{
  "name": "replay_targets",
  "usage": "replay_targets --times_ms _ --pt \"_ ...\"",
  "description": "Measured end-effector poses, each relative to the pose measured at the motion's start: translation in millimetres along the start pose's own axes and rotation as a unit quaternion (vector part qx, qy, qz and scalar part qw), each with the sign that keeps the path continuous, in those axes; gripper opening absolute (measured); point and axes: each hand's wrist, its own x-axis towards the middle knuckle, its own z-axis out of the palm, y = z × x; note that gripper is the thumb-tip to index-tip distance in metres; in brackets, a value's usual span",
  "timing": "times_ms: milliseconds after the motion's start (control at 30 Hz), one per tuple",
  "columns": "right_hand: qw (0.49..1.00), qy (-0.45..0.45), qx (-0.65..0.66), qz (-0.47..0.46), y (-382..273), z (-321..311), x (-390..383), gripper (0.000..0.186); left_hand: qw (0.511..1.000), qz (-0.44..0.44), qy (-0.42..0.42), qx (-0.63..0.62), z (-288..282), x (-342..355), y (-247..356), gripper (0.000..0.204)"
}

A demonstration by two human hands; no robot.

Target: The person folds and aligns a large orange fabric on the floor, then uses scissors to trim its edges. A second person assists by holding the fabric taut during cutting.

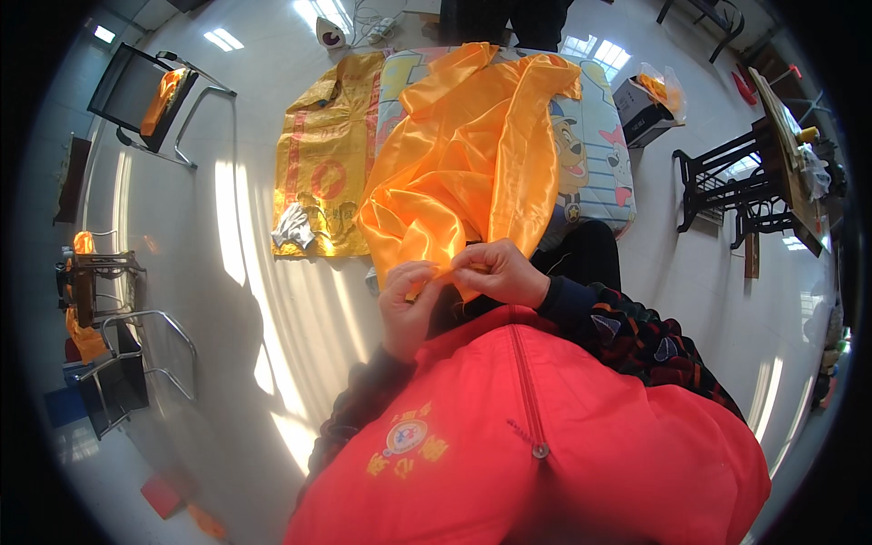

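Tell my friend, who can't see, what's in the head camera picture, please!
A person's left hand and right hand pinch the near end of a shiny orange cloth, which lies rumpled over a cartoon-printed pad. To the left is a yellow sack with a crumpled gray item on it. The person wears a red garment.

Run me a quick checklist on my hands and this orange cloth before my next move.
1. Left hand pinching the orange cloth: ok, at its near edge.
2. Right hand pinching it too: ok, close beside the left.
3. Cloth smooth and flat: not ok, it lies in folds.
4. Grey crumpled cloth apart from it: ok, on the yellow sack.
5. Anything small between the fingertips: cannot tell.
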Motion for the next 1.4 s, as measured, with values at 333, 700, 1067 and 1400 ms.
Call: replay_targets --times_ms 333,700,1067,1400 --pt "1.0 -0.001 -0.012 -0.012 -1.4 -1.4 0.1 0.013 0.993 -0.074 -0.021 -0.093 -3.9 -3.1 -4.3 0.008" --pt "1.0 0.0 -0.017 0.0 5.6 -0.2 -1.2 0.014 0.976 -0.17 0.011 -0.133 5.4 0.3 1.9 0.014" --pt "0.999 0.02 -0.018 0.024 6.0 -2.7 0.1 0.016 0.963 -0.198 -0.036 -0.182 7.2 7.3 5.8 0.011" --pt "0.984 0.079 -0.159 -0.027 -14.6 -2.5 1.1 0.02 0.97 -0.193 -0.043 -0.138 13.8 10.7 6.3 0.008"
